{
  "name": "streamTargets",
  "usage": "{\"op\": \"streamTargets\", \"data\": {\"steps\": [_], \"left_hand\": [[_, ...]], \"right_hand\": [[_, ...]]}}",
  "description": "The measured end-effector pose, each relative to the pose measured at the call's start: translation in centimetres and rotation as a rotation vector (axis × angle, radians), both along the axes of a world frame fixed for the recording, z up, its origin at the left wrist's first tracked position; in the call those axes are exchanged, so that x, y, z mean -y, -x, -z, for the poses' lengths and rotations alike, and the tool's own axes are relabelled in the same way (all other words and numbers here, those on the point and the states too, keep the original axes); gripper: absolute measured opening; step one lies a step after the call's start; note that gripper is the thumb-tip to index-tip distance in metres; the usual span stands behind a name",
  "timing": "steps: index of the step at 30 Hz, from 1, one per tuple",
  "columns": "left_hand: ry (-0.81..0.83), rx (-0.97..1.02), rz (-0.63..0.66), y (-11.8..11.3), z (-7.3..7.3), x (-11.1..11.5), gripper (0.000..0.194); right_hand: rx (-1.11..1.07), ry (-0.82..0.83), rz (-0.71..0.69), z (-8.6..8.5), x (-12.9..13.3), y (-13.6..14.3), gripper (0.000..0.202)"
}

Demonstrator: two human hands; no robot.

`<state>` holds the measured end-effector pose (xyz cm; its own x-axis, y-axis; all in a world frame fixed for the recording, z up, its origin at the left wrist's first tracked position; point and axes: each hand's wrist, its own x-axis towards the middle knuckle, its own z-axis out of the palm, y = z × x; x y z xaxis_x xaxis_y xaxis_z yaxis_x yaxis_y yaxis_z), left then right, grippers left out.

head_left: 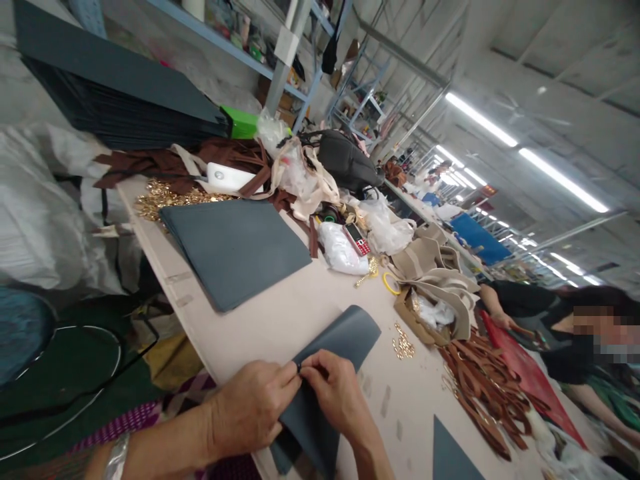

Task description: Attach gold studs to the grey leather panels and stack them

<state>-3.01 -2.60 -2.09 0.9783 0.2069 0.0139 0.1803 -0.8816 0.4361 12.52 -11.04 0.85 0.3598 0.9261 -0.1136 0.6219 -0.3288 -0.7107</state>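
A dark grey leather-like sheet (350, 333) lies bent over on the near part of the table, one end curled up. My left hand (255, 400) is closed at the sheet's edge, thumb and forefinger pinched together. My right hand (335, 390) meets it there, its fingertips also in a pinch. Between the two sets of fingertips shows a tiny dark bit, too small to name. Beyond my hands, a neat stack of similar grey sheets (240, 247) rests on the table. Small gold metal pieces (403, 343) lie loose to the right of the bent sheet.
More gold pieces (170, 198) are heaped behind the stack. A red phone (356, 239) lies on a white plastic bag. A cardboard box (420, 319), beige pieces (425, 257) and brown straps (493, 383) lie to the right. A co-worker (555, 333) sits across the table.
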Motion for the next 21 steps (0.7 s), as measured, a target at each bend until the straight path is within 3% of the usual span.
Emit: {"op": "streamTargets", "data": {"steps": [14,21], "left_hand": [[0.076,-0.036,0.002,-0.2,0.1,-0.1,0.052],[0.149,-0.044,0.033,-0.3,0.4,-0.2,0.050]], "right_hand": [[0.023,0.177,0.046,-0.3,-1.9,-0.1,0.018],[-0.020,0.394,0.088,-0.8,-3.8,-0.9,0.011]]}}
